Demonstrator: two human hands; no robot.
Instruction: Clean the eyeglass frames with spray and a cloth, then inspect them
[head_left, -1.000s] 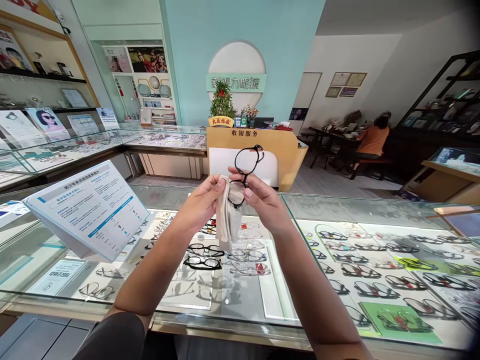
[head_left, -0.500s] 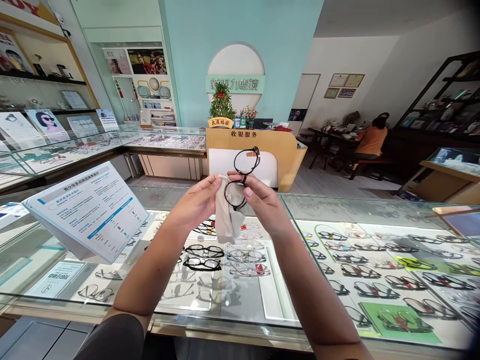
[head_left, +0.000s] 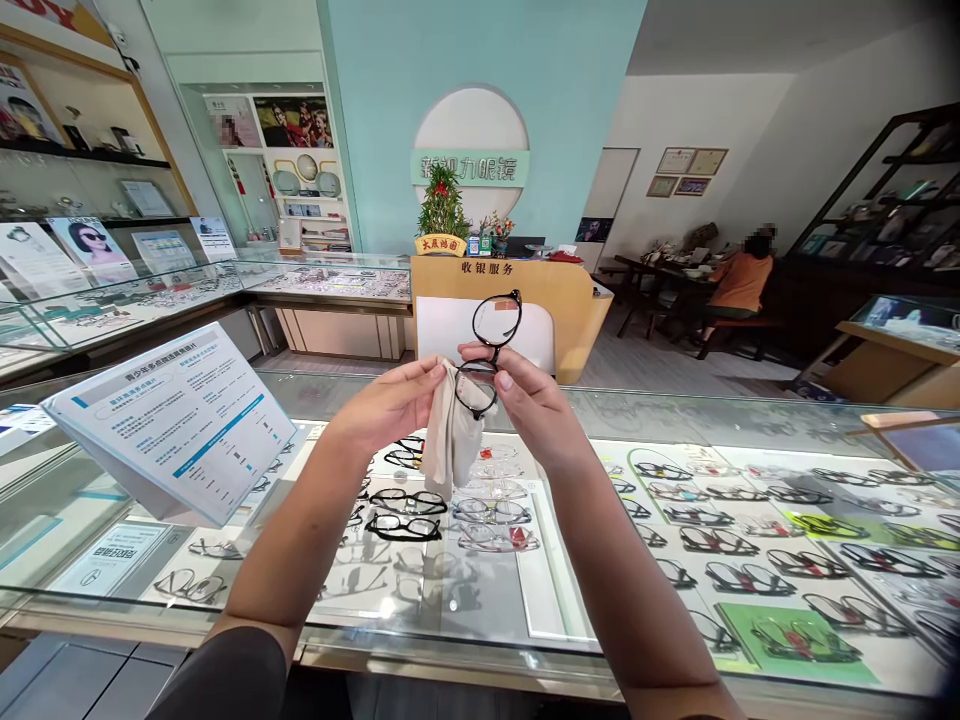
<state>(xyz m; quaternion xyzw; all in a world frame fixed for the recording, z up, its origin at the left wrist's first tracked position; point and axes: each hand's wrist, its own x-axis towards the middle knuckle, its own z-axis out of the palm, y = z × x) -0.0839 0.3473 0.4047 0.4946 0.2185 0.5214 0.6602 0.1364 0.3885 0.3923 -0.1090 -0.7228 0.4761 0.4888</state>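
Observation:
Black round-framed eyeglasses (head_left: 496, 343) are held upright on end above the glass counter, one lens over the other. My right hand (head_left: 534, 400) is closed on them near the bridge, with thumb and fingers pinching the frame. In my left hand (head_left: 390, 402) a pale beige cleaning cloth (head_left: 451, 440) is pinched between thumb and fingers. The cloth hangs down behind the lower lens and shows through it. Whether the cloth touches that lens I cannot tell.
Below my hands, a glass display counter (head_left: 495, 622) holds many eyeglasses in rows. A folded sign card (head_left: 187, 420) stands on it at left. Beyond are a wooden cashier desk (head_left: 585, 310) and, at far right, a seated person (head_left: 742, 275) in orange.
The glasses have shifted slightly right and tilted a little. My left hand has lowered slightly, and the cloth hangs bunched differently, lower beside the bottom lens.

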